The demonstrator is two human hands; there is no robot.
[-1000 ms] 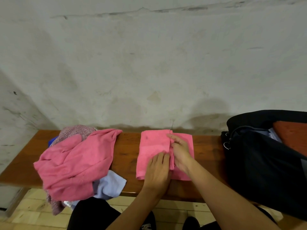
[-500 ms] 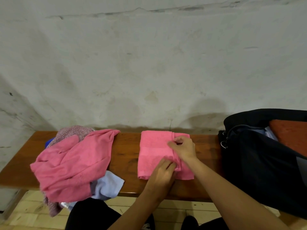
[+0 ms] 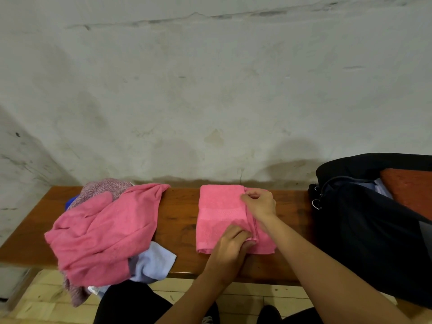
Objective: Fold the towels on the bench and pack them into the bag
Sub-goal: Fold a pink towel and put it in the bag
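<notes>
A pink towel point(image 3: 219, 216) lies partly folded in the middle of the wooden bench point(image 3: 180, 213). My right hand point(image 3: 260, 203) pinches its folded edge at the far side. My left hand point(image 3: 230, 245) grips the same edge near the front of the bench. A heap of unfolded towels point(image 3: 102, 230), mostly pink with a speckled one and a pale blue one, sits on the bench's left end and hangs over its front edge. An open black bag point(image 3: 364, 230) stands at the right end, with light cloth showing inside.
A stained plaster wall point(image 3: 210, 90) rises right behind the bench. An orange-red cushion or cloth point(image 3: 411, 190) lies at the far right by the bag. Pale floor tiles point(image 3: 233, 298) and my dark trousers show below the bench's front edge.
My left hand went from lying flat on the towel to gripping the folded edge. My right hand shifted a little along the far end of that edge.
</notes>
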